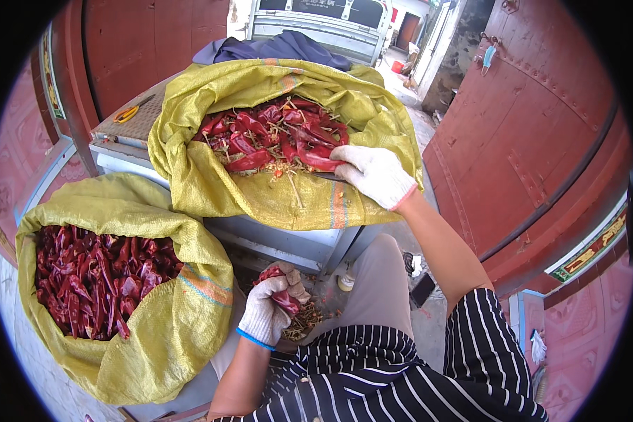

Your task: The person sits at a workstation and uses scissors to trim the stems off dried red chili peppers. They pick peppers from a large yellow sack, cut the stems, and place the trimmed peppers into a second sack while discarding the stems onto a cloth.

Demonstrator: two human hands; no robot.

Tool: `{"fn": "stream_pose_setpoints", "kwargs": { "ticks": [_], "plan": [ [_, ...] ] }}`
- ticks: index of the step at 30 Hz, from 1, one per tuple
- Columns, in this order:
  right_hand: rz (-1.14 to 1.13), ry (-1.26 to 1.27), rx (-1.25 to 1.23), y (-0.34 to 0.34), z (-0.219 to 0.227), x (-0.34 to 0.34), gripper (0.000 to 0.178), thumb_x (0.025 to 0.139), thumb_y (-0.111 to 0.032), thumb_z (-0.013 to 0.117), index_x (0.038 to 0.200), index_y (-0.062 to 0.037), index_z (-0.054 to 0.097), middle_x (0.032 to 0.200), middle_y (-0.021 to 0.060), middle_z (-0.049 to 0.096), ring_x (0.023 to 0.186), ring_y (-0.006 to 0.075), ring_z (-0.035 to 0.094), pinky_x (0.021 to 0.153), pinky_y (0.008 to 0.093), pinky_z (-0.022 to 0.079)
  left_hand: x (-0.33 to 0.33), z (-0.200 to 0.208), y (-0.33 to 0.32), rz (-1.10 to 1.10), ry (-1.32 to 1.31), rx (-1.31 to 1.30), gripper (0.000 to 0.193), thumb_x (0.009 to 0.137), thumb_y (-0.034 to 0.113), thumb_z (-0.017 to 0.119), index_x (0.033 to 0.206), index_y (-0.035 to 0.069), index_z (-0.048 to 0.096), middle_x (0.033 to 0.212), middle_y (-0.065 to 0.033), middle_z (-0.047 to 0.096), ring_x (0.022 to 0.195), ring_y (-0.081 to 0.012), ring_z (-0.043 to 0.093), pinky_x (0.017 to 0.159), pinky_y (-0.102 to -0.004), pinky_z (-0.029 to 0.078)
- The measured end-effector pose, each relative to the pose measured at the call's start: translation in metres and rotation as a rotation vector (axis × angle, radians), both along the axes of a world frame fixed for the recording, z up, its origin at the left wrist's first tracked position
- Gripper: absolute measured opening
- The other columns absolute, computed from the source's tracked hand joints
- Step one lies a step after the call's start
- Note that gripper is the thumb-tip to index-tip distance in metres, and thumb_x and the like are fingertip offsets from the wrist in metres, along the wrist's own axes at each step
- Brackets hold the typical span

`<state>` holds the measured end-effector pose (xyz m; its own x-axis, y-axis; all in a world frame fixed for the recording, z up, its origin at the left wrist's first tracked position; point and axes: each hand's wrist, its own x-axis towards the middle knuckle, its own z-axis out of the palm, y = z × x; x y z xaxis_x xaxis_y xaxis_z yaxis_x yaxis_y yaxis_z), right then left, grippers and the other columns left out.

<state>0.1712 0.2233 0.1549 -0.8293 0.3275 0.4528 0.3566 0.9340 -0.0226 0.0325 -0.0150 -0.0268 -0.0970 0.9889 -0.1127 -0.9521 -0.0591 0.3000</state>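
My left hand (266,309), in a white knit glove with a blue cuff, is closed around dried red chili peppers (285,299) near my lap. My right hand (376,176), gloved in white with a pink cuff, reaches to the right side of the upper yellow woven sack (260,200). Its fingers pinch a red chili (319,159) at the edge of the heap. A thin dark blade-like piece (325,176) shows under these fingers; the rest is hidden. Stemmed red chilies (246,130) and loose seeds fill that sack's opening.
A lower yellow sack (148,344) at left holds dark red chilies (95,281). Cut stems (304,322) lie beside my left hand. Orange-handled scissors (128,114) rest on the flatbed (130,130). Dark cloth (274,48) lies behind the upper sack. Red doors (520,126) flank the passage.
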Motion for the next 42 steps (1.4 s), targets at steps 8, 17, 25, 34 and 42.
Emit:
{"fn": "stream_pose_setpoints", "kwargs": {
  "ticks": [8, 17, 25, 34, 42],
  "plan": [
    [0.441, -0.229, 0.357, -0.098, -0.014, 0.009, 0.033, 0.08, -0.022, 0.064, 0.112, -0.0197, 0.063, 0.096, -0.0017, 0.061, 0.083, 0.0185, 0.058, 0.066, 0.0344, 0.047, -0.007, 0.001, -0.01, -0.138, 0.001, 0.132, 0.054, 0.084, 0.04, 0.081, 0.118, 0.007, 0.055, 0.095, -0.0043, 0.058, 0.08, -0.0183, 0.057, 0.073, -0.0348, 0.049],
    [0.591, -0.22, 0.208, -0.122, -0.021, -0.023, 0.031, 0.081, -0.03, 0.064, 0.11, -0.0201, 0.063, 0.089, -0.0019, 0.06, 0.084, 0.0184, 0.059, 0.068, 0.0349, 0.049, -0.009, 0.009, -0.015, -0.112, 0.227, 0.049, 0.048, 0.079, 0.002, 0.073, 0.124, -0.001, 0.057, 0.109, -0.013, 0.067, 0.099, -0.0274, 0.068, 0.091, -0.0401, 0.058],
    [0.19, -0.097, -0.965, -0.12, -0.04, -0.006, 0.048, 0.086, -0.023, 0.074, 0.129, -0.0049, 0.063, 0.105, 0.0084, 0.067, 0.092, 0.0153, 0.062, 0.081, 0.03, 0.052, -0.003, 0.013, -0.01, -0.058, 0.246, 0.093, 0.048, 0.073, 0.007, 0.078, 0.116, -0.001, 0.056, 0.097, -0.0125, 0.064, 0.087, -0.0256, 0.065, 0.08, -0.0398, 0.058],
    [0.371, -0.016, -0.222, -0.131, -0.068, -0.011, 0.021, 0.086, -0.023, 0.068, 0.1, -0.0079, 0.068, 0.093, 0.0087, 0.067, 0.085, 0.0278, 0.068, 0.072, 0.0394, 0.055, -0.005, 0.008, -0.007, -0.038, 0.219, 0.074, 0.047, 0.077, -0.009, 0.07, 0.122, -0.002, 0.057, 0.11, -0.0113, 0.067, 0.098, -0.0238, 0.069, 0.086, -0.0392, 0.06],
    [0.336, -0.115, -0.075, -0.126, -0.073, -0.013, 0.019, 0.087, -0.025, 0.068, 0.099, -0.0106, 0.069, 0.09, 0.0087, 0.067, 0.082, 0.025, 0.069, 0.069, 0.0375, 0.054, -0.002, 0.01, -0.009, -0.088, 0.307, 0.094, 0.042, 0.081, 0.001, 0.075, 0.12, -0.001, 0.06, 0.092, -0.006, 0.067, 0.074, -0.0164, 0.066, 0.067, -0.0309, 0.057]
  ]
}}
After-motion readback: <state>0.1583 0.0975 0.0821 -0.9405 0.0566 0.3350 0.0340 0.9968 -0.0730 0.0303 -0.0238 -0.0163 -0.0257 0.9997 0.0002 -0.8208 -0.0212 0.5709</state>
